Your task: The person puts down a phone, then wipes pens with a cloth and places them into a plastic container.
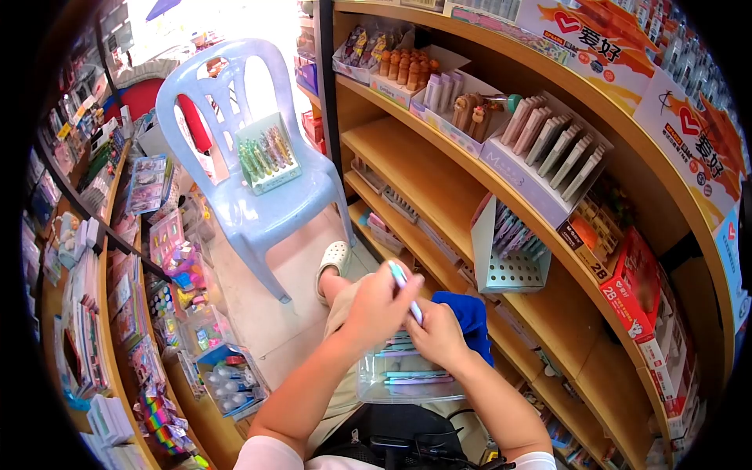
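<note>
A light blue and lilac pen (406, 292) is held at a slant between my two hands. My left hand (381, 304) is closed around its upper part, and my right hand (437, 332) grips its lower end. Below them, a clear plastic box (368, 385) on my lap holds several teal and purple pens (417, 377). Beside my right hand, a blue cloth (468, 319) lies bunched up.
A blue plastic chair (270, 205) ahead carries a box of pens (267, 159). Wooden shelves (399, 146) with stationery rise on the right, and a tilted pen holder (513, 270) stands there. Crowded shelves (117, 329) line the left.
</note>
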Motion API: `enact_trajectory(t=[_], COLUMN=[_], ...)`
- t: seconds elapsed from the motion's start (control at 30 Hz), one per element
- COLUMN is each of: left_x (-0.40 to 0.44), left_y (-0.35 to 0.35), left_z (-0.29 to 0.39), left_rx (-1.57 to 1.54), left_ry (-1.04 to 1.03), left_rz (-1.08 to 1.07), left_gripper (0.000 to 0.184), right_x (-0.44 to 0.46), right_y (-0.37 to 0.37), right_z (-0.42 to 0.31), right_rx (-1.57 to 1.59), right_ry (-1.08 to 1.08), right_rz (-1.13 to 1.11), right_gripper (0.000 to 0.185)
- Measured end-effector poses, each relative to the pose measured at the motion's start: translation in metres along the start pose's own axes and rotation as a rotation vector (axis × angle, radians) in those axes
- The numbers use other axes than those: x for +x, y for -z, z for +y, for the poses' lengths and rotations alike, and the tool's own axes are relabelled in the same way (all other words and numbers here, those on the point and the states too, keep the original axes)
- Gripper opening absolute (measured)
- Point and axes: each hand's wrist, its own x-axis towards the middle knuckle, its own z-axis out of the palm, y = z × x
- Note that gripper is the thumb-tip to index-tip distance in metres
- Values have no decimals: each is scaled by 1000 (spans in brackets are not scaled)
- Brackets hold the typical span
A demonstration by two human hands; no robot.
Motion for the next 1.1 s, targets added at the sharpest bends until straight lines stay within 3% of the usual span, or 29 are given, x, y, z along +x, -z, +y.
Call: enact_trajectory(t=[0.1,0.2,0.27,0.4,0.53,0.6,0.63,0.73,0.87,1.1], left_x=[-15,-15,-14,-15,-11,-1,3,7,6,3], left_y=[-11,-11,0,23,35,65,71,78,68,56], left_z=[-2,-4,-1,5,-10,17,16,13,0,-14], left_rx=[33,-5,-50,-129,-523,-809,-769,-693,-728,-760], left_ry=[-173,-285,-242,-185,-119,-224,-243,-278,-261,-213], left_rz=[-225,-231,-284,-303,11,169,107,-68,-219,-314], left_gripper=[17,11,14,16,24,33,34,35,36,35], right_x=[0,-4,-8,-9,-5,-13,-16,-12,-4,-3], right_y=[-6,0,3,9,4,-18,-22,-4,-2,11], right_z=[21,11,2,-24,-20,18,23,-1,-2,-19], right_rx=[32,247,360,469,290,148,74,506,827,1071], right_ry=[40,1,-128,-170,-171,51,161,-259,-202,-259], right_rz=[-9,-82,-261,-369,-480,-323,-248,-400,-335,-447], right_gripper=[16,18,18,20,22,22,23,24,28,57])
